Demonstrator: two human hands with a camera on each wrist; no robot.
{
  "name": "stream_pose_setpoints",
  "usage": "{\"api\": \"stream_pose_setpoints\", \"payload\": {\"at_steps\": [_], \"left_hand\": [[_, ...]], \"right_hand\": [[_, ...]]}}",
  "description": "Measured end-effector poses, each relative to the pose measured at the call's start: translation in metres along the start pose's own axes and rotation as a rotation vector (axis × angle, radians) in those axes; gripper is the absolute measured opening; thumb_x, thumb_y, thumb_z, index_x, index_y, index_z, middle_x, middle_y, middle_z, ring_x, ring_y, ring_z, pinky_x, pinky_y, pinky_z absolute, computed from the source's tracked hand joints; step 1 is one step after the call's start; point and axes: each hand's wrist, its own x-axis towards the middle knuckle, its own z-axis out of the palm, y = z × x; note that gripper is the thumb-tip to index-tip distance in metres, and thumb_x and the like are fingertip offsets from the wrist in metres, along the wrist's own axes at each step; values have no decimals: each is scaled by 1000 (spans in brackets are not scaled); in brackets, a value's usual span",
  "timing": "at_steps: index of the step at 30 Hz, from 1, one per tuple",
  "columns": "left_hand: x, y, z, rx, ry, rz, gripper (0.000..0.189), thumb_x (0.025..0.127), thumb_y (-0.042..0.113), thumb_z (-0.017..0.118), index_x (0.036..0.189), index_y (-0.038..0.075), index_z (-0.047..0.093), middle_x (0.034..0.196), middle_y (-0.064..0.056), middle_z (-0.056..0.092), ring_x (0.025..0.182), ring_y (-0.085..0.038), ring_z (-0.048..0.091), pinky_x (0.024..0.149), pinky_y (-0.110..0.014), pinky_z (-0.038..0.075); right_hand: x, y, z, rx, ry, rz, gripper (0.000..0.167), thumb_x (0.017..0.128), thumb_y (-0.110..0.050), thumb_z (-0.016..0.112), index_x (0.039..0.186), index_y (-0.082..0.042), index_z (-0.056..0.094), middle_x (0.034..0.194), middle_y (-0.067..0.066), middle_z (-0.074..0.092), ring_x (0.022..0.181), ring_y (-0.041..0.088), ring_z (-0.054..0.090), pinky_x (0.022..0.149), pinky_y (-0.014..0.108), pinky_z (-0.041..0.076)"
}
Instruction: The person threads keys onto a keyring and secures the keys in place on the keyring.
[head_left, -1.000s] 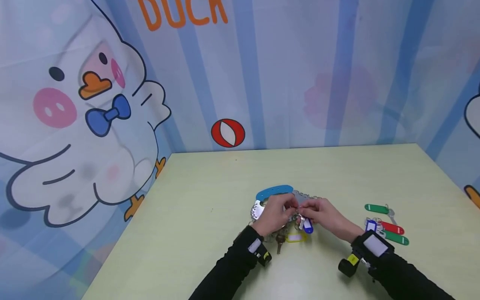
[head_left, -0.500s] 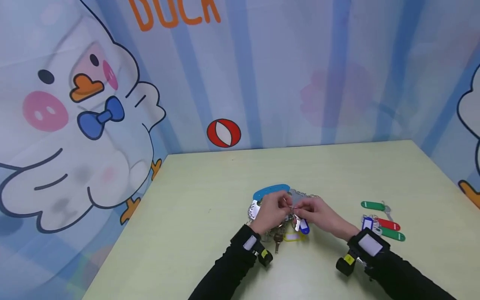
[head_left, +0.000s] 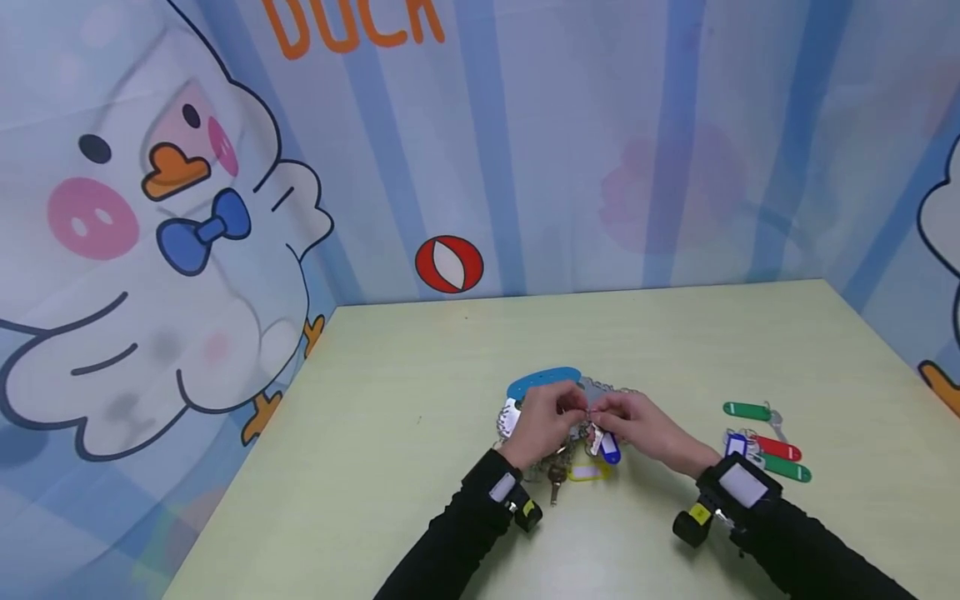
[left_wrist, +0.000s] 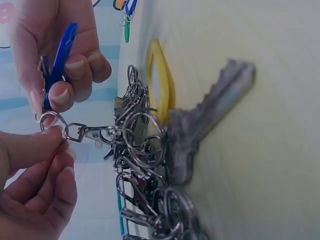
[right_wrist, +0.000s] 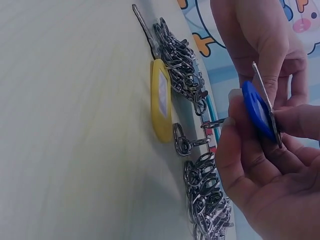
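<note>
The ring (left_wrist: pixel 61 117), touching a clasp (left_wrist: pixel 96 133), is between the hands, off the heap (right_wrist: pixel 177 62): the left hand (head_left: pixel 544 423) pinches it, the right hand (head_left: pixel 643 427) pinches the blue tag (right_wrist: pixel 256 111) and its key (right_wrist: pixel 264 90). Slick metal in a fingertip hold could slip, dropping the tag. Since the earlier head view, the hands have barely moved; the key looks slightly turned

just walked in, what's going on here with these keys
Someone's left hand pinches a small metal ring next to a clasp, while the right hand holds a blue tag and a silvery key. A yellow tag lies on the table below, and more key tags lie off to the right.
</note>
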Motion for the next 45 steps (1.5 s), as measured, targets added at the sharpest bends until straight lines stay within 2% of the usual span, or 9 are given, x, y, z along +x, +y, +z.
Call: {"api": "stream_pose_setpoints", "payload": {"at_steps": [4,9,15,22,30,36,45], "left_hand": [[0,0,1,7,10,-1,7,84,-3,68,84,3,65,78,-10,70,68,-10,63,63,-13,47],[0,3,0,18,9,-34,8,83,-3,68,84,4,65,76,-10,68,63,-6,57,59,-13,45],[1,2,0,21,-11,-66,8,84,-2,68,84,6,65,75,-9,67,62,-4,55,58,-13,44],[2,3,-3,52,-67,-23,6,86,0,67,89,5,67,83,-8,70,72,-8,60,64,-12,46],[2,-2,0,12,-39,0,6,84,-3,68,84,4,67,79,-10,70,67,-9,61,62,-12,45],[3,-1,1,13,-38,10,8,83,-5,68,82,3,66,77,-11,70,65,-8,59,60,-12,45],[-1,1,-1,-7,-39,-53,12,81,-8,65,83,4,65,76,-10,67,65,-5,56,61,-14,45]], "right_hand": [[0,3,0,-2,-3,-2,22,99,-15,53,108,4,61,81,4,59,67,7,52,61,25,47],[-1,5,0,-13,-13,-20,21,98,-15,54,105,3,61,83,3,64,68,6,54,63,26,50],[0,6,0,-35,-3,-25,21,98,-15,53,105,2,62,80,2,62,67,6,54,63,27,50],[-1,2,0,-31,15,-12,22,99,-16,53,104,3,62,81,4,59,67,7,52,61,26,48],[0,1,1,-42,8,2,22,98,-17,54,104,3,62,83,4,58,68,8,52,62,26,47],[-2,2,1,-56,8,-28,21,98,-17,55,103,1,64,76,3,59,63,9,52,58,24,46],[-3,1,5,-132,31,-100,18,96,-15,58,100,0,67,73,2,60,60,5,51,55,24,47]]}}
